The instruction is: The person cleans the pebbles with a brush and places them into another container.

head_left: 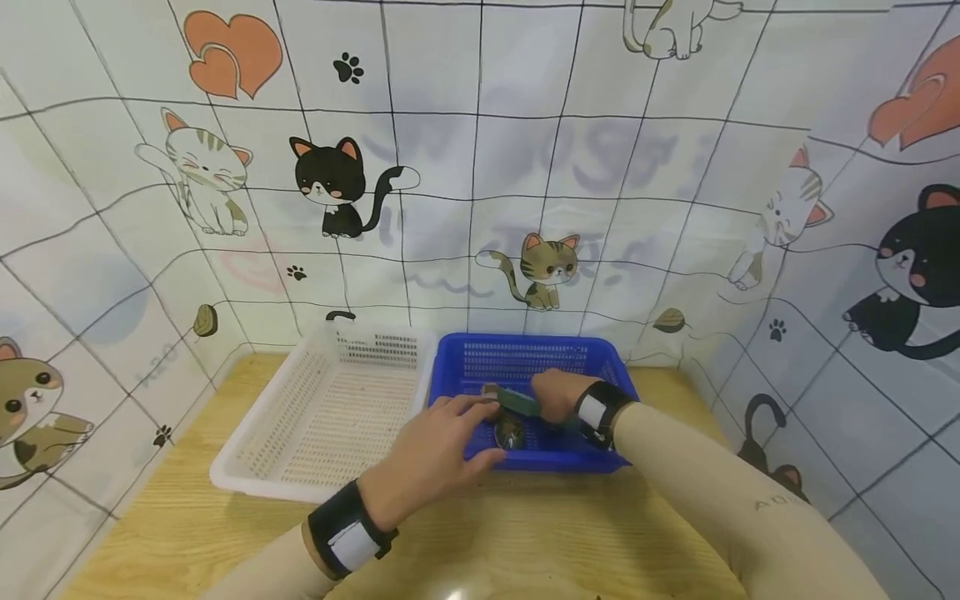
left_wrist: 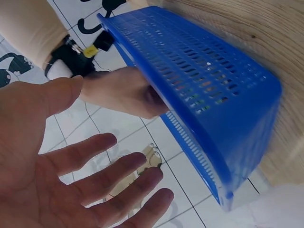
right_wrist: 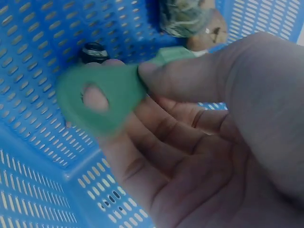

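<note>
In the head view my right hand (head_left: 558,393) is inside the blue basket (head_left: 528,461). It pinches a green flat tool (right_wrist: 102,97) between thumb and fingers; the end in the right wrist view is rounded, with an oval hole, and its kind is unclear. My left hand (head_left: 435,442) is over the basket's front left edge, fingers spread and holding nothing in the left wrist view. Below the tool lies a round, clear-looking object (head_left: 508,433). A green-patterned, shiny object (right_wrist: 181,18), a round brownish piece (right_wrist: 211,32) and a small black object (right_wrist: 94,52) lie in the basket.
A white perforated basket (head_left: 262,486) stands directly left of the blue one. Both sit on a wooden table (head_left: 480,533). Behind and at the sides hangs a white sheet (head_left: 450,158) printed with a grid and cats.
</note>
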Demonstrator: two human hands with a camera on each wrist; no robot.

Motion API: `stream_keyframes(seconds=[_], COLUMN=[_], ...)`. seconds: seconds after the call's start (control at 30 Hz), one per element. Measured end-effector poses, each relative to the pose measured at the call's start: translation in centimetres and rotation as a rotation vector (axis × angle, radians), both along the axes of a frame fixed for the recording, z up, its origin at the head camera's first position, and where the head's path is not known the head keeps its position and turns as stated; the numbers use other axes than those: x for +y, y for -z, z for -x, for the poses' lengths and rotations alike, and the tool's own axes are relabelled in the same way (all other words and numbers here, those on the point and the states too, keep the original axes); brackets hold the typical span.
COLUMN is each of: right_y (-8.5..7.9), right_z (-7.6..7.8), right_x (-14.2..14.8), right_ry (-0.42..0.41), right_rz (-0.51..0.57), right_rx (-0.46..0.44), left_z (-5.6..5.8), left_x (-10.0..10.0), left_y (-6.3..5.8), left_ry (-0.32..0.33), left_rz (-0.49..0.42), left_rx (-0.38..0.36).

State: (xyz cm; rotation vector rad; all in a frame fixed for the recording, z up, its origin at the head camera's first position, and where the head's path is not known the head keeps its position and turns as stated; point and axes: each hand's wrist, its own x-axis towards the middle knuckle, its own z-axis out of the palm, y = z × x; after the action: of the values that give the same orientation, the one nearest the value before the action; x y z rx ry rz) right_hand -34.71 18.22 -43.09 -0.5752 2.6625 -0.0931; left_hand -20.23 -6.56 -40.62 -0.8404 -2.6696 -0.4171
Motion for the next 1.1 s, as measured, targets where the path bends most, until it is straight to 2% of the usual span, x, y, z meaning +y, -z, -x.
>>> stream_keyframes(seconds=[0.23, 0.4, 0.6, 0.87, 1.1], right_y=[-1.8, -2.6, -3.4, -3.8, -4.3], right_z=[-0.3, -0.9, -2.2, -3.6, -5.2], right_x=[1.3, 1.9, 3.0, 4.3, 4.8], right_ry=[-0.018, 0.005, -0.033, -0.004, 0.046], right_rz=[0.050, 0.156, 0.227, 0.332, 0.386], right_rx=[-0.020, -0.001, 0.066, 0.218, 0.236], left_z=[0.6, 0.7, 0.8, 1.5, 2.1], left_x=[-1.2, -2.4, -4.1, -5.7, -6.9], left_y=[-0.1, -0.1, 0.1, 0.3, 0.3], left_ry=[-0.057, -0.076, -0.102, -0.121, -0.142], left_rz=[0.032, 0.025, 0.022, 0.011, 0.000], left_rx=[-0.016, -0.008, 0.007, 0.016, 0.022])
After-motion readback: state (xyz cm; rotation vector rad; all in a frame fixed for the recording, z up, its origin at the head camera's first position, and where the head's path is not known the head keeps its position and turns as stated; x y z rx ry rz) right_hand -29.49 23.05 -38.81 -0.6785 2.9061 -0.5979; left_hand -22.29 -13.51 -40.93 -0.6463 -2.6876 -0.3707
